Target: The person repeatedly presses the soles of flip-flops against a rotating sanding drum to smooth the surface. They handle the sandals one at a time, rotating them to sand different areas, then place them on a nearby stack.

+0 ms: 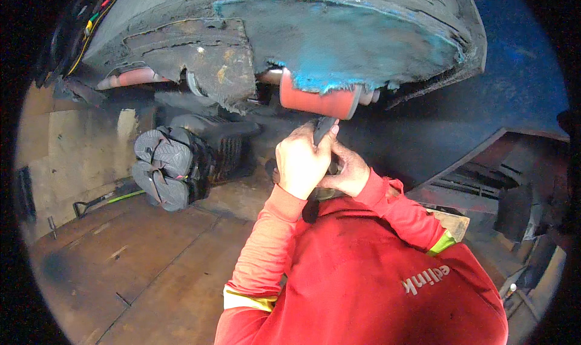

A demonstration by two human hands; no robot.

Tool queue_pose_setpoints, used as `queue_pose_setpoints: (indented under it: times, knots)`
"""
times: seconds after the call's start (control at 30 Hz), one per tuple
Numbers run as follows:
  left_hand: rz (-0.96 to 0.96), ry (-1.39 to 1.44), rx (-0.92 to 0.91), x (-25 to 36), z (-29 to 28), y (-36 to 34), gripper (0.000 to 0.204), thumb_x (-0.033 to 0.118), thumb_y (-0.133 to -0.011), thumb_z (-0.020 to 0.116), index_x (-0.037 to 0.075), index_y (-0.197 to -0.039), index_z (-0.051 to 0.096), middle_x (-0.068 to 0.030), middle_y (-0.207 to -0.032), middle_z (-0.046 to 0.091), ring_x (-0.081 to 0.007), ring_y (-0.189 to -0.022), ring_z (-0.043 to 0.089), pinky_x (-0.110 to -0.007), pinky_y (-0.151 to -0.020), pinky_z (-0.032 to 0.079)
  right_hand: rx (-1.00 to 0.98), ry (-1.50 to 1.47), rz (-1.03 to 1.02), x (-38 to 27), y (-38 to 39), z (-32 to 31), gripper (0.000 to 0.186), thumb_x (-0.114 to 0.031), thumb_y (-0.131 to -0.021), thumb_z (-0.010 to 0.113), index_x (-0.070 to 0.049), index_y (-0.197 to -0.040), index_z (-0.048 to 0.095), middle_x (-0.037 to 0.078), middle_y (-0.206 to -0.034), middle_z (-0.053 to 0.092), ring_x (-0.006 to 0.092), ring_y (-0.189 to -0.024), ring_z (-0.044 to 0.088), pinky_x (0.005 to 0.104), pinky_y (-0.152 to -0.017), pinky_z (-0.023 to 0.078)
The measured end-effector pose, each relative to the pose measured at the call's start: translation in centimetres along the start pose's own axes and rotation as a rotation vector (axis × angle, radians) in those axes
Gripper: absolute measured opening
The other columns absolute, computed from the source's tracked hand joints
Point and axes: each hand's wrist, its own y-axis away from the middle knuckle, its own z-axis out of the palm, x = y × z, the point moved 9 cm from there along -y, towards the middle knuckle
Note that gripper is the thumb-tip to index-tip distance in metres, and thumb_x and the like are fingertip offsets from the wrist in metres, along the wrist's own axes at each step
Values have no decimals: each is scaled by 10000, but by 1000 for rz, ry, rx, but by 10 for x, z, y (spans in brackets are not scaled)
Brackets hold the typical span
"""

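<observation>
My left hand (301,163) and my right hand (350,174) are close together in front of me, both closed round a dark flip-flop (323,130). Fingers and palms hide most of it; its narrow end points up and away from me. Just beyond that end is a red sanding drum (318,98), its surface smeared as if spinning. Whether the flip-flop touches the drum I cannot tell for sure. Over the drum hangs a dusty hood (363,42) with a frayed, blue-edged cloth flap.
Several grey flip-flops (163,166) are stacked to the left. A second red drum (134,77) shows under the hood's left side. Cables (91,27) hang at the upper left. A dusty dark frame (478,169) stands at the right. Brown boards (151,254) cover the floor.
</observation>
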Motion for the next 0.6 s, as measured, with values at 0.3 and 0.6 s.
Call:
queue_pose_setpoints:
  times: [0.3,0.6]
  knots:
    - [-66,223,25,-4,-3,16,223,236,-902,710,65,-1040,749,-148,-934,742,-341,-858,726,-393,-727,568,-31,302,-92,-28,10,-2,877,-182,-739,855,-4,-1474,411,143,-1425,534,240,-1340,484,360,-1135,364]
    - [-101,240,4,-5,-20,17,255,244,-896,721,66,-1078,747,-183,-995,735,-352,-898,725,-393,-760,566,-48,-41,40,-21,11,25,935,-194,-722,842,-9,-1507,371,164,-1470,498,267,-1395,429,378,-1174,317]
